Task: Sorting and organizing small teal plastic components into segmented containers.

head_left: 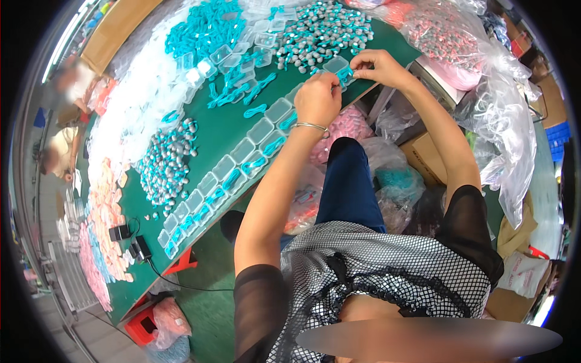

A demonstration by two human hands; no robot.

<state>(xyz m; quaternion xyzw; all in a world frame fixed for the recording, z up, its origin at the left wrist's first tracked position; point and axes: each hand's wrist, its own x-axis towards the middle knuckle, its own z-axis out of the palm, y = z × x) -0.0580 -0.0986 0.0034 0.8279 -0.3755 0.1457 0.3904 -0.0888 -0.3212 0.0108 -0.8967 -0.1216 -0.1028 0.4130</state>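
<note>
At table far edge, 12 o'clock: both hands meet over clear plastic case. Right hand fingers pinch teal cord; left hand fingers clenched, contents unclear, at 7 o'clock of case. Case row long axis runs toward 7 o'clock. Right hand nearer.

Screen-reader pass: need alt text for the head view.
Both hands, left hand and right hand, press a turquoise cord into a clear plastic case on a green table, at the end of a row of filled cases.
</note>
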